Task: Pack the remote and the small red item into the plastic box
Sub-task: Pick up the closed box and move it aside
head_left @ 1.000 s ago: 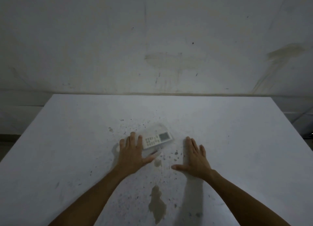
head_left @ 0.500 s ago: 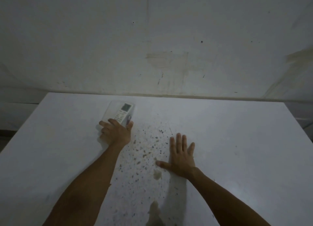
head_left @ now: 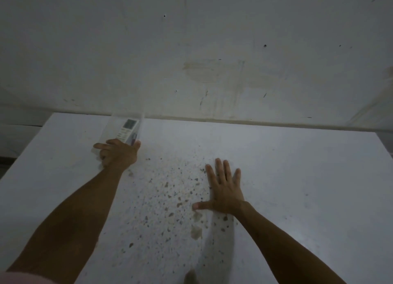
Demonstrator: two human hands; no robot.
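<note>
White, speckled stone forms the desk (head_left: 297,188) nearest me, its worn patch of brown flecks lying between my two forearms. My right hand (head_left: 223,190) lies flat on that surface, palm down, fingers spread, its grip open and empty. Farther out and to the left, my left hand (head_left: 118,155) has its grip curled around the near end of the plastic box (head_left: 125,130), a clear container whose walls are blurred and hard to trace. Inside it I can see the remote (head_left: 127,130), pale, screen end pointing away from me. A thin reddish-dark strip beside the remote's right edge may be the small red item (head_left: 134,137); I cannot tell for certain. I judge both things packed and the task near its end, with the box being set toward the far left part of the desk. The box stands close to the far edge of the desk, and beyond that edge only the stained wall (head_left: 212,49) is visible. The chief risk, as I judge it, is overshoot: a push too far forward or left would carry the box past the edge. I cannot see a lid, so a tilt could spill the contents. Dim light and transparent walls also make the box's true outline easy to misjudge when I let go.
</note>
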